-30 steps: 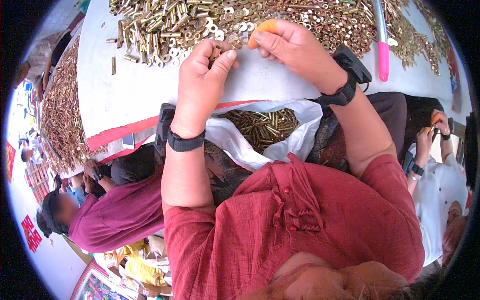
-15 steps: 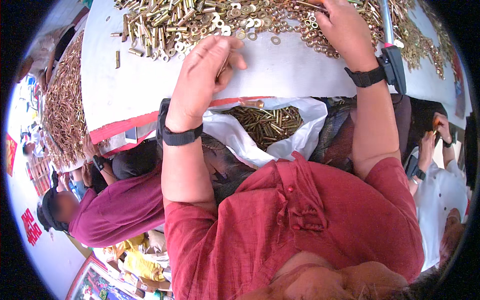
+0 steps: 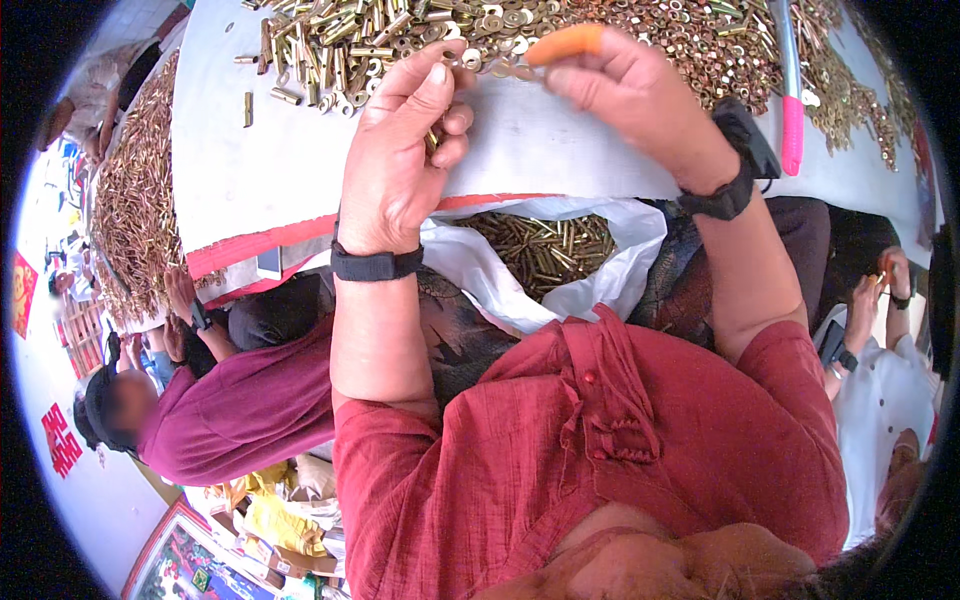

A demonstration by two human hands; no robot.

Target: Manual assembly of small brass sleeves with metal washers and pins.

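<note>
My left hand (image 3: 400, 150) is raised over the white table, its fingers curled round a small gold-coloured metal part (image 3: 433, 140) that shows between them. Thumb and forefinger come together at the top, beside the loose washers. To the right, my right hand (image 3: 635, 105) hangs over the near edge of the pile, with an orange cover (image 3: 565, 44) on one finger. Its fingertips point at my left hand and are smeared by motion, so what they hold, if anything, is unclear. Flat washers (image 3: 492, 22), metal sleeves (image 3: 345, 30) and copper-coloured nuts (image 3: 680, 45) lie heaped beyond both hands.
Below the table edge, a white bag (image 3: 640, 255) stands open at my lap, holding many metal bolts (image 3: 545, 255). A pink-handled rod (image 3: 792, 135) lies at the right. People work on both sides, and another heap of metal parts (image 3: 130, 210) covers a table at the left.
My right hand has come left and nearer from the nuts, toward my left hand. My left hand has lifted slightly away from me. A blurred piece above the bag's far rim no longer shows.
</note>
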